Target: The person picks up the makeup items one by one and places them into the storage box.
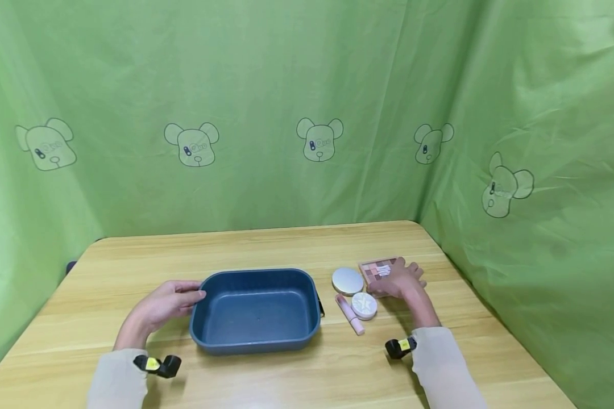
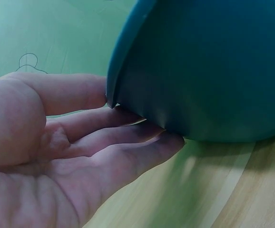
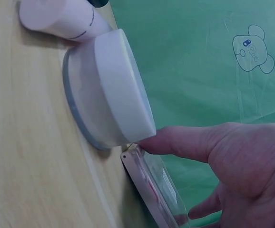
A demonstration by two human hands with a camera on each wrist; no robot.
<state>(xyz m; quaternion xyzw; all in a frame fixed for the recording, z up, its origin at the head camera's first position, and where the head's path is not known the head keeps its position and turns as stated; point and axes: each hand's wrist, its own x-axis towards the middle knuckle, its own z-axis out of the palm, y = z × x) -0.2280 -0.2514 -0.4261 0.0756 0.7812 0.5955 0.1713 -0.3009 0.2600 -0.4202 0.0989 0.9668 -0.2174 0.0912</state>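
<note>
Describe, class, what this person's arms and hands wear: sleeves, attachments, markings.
The left hand and right hand are bare, with no gloves or rings showing. Each arm has a long, pale greyish fabric sleeve reaching the wrist. At each cuff sits a small black rounded device with a yellow label, its print too small to read.

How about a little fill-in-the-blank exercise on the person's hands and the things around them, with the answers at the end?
1. The tray is held at its edge by the person's ____ hand.
2. Near the tray are ____ round cases and one pink tube.
3. The palette, partly under the other hand, lies to the ____ of the tray.
4. The curtain behind everything is coloured ____.

Missing words: left; two; right; green.
</note>
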